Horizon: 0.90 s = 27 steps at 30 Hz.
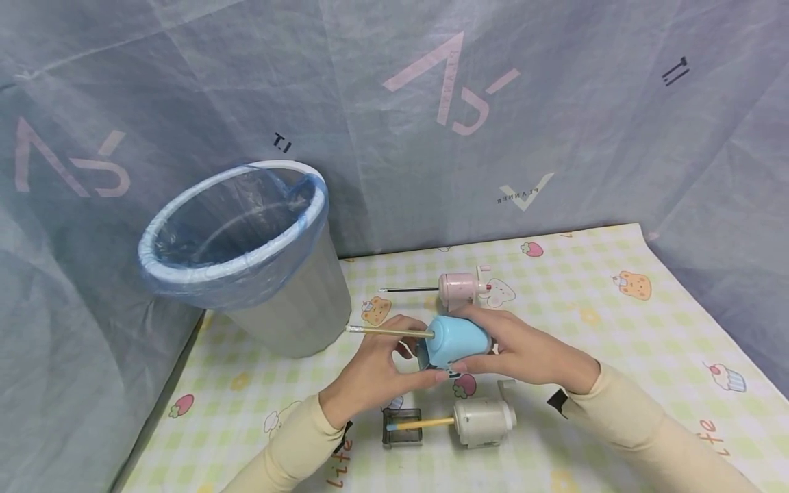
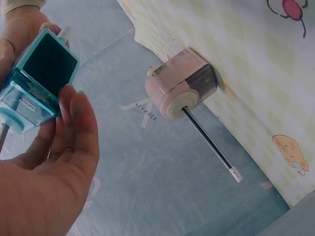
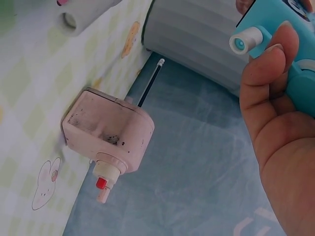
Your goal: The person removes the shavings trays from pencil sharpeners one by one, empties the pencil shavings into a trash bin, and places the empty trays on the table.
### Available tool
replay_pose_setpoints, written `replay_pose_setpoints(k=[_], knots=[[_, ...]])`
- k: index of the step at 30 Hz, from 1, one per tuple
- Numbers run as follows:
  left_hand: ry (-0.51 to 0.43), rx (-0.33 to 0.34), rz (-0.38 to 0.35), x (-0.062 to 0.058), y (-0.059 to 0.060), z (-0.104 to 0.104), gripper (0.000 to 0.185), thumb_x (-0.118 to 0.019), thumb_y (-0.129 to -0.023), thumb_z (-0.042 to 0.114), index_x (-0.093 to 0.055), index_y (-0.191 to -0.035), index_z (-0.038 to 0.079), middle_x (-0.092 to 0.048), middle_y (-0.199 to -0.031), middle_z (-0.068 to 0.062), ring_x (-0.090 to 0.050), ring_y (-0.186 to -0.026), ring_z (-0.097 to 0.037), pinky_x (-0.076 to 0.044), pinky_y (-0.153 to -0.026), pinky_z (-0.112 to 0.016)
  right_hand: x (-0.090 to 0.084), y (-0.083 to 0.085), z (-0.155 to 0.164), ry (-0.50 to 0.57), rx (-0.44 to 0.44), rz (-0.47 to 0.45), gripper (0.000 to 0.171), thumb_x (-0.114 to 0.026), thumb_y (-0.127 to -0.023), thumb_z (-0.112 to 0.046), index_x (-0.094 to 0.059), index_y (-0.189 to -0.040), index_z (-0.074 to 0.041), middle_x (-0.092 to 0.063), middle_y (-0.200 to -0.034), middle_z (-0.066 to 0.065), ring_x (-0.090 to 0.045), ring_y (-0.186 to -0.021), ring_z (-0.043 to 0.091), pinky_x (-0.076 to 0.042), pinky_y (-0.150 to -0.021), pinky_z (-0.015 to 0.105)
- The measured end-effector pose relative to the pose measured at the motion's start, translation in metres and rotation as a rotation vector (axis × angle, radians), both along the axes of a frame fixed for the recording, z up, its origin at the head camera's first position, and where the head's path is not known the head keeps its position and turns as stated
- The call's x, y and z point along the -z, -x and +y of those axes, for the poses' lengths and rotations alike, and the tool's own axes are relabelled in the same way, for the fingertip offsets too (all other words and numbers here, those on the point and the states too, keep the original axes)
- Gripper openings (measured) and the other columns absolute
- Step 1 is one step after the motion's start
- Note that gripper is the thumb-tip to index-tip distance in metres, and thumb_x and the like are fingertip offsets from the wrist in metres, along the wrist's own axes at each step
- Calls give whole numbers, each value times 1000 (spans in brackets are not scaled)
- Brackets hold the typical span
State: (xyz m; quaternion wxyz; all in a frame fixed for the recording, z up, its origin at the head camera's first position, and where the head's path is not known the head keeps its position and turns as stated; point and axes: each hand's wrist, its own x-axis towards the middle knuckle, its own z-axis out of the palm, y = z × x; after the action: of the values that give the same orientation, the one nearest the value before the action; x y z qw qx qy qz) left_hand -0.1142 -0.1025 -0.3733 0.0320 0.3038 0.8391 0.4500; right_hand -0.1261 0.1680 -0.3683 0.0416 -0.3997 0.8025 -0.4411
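Note:
Above the table, both hands hold a blue crank pencil sharpener point(image 1: 459, 340) tilted. A gold pencil point(image 1: 388, 332) sticks out of its front toward the left. My right hand point(image 1: 524, 346) grips the body from the right, thumb below and fingers over the top; its white crank knob point(image 3: 246, 40) shows beside the fingers in the right wrist view. My left hand point(image 1: 379, 373) holds the front end, its fingertips at the see-through blue shavings drawer point(image 2: 34, 101). The dark underside point(image 2: 51, 64) of the sharpener faces the left wrist camera.
Behind the hands stands a pink sharpener point(image 1: 457, 289) with a black pencil point(image 1: 409, 289) in it. Nearer lies a grey sharpener point(image 1: 483, 421) with a yellow pencil point(image 1: 431, 424) over a dark see-through drawer point(image 1: 402, 438). A bag-lined bin point(image 1: 296, 308) stands back left on the checked cloth point(image 1: 585, 329).

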Motion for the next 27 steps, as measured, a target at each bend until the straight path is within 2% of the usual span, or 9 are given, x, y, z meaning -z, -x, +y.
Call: replay_pose_setpoints(k=[5, 10, 19, 23, 27], knots=[[-15, 51, 45, 0, 1, -1, 48, -90, -90, 35, -72, -132, 20, -68, -121, 8, -65, -96, -8, -61, -82, -29, 1, -1, 2, -5, -4, -6, 46, -77, -101, -21, -57, -142, -14, -67, -111, -7, -63, -89, 11, -56, -73, 30], [-17, 81, 60, 1, 3, -3, 47, -88, -91, 35, -74, -134, 20, -69, -126, 7, -65, -97, -7, -61, -84, -30, 2, -1, 3, -6, -18, -24, 48, -76, -101, -20, -55, -144, -16, -67, -112, -8, -64, -91, 12, -57, -75, 30], [17, 104, 46, 2, 2, -4, 49, -85, -94, 37, -73, -138, 21, -67, -132, 12, -63, -101, -6, -59, -89, -35, 4, -1, 4, 7, -63, -36, 49, -76, -102, -19, -52, -145, -21, -66, -110, -8, -65, -90, 12, -59, -74, 31], [34, 110, 50, 1, 1, -5, 49, -83, -95, 38, -72, -140, 21, -66, -131, 13, -61, -100, -6, -56, -90, -30, 5, 0, 5, 8, -66, -21, 49, -76, -101, -19, -53, -144, -20, -67, -111, -8, -65, -90, 11, -58, -74, 31], [46, 118, 21, 1, 1, -5, 50, -81, -97, 40, -70, -143, 24, -64, -132, 13, -60, -104, -7, -55, -93, -29, 7, 0, 5, 7, -63, -3, 52, -77, -101, -19, -52, -146, -20, -66, -112, -8, -64, -90, 11, -58, -73, 30]])
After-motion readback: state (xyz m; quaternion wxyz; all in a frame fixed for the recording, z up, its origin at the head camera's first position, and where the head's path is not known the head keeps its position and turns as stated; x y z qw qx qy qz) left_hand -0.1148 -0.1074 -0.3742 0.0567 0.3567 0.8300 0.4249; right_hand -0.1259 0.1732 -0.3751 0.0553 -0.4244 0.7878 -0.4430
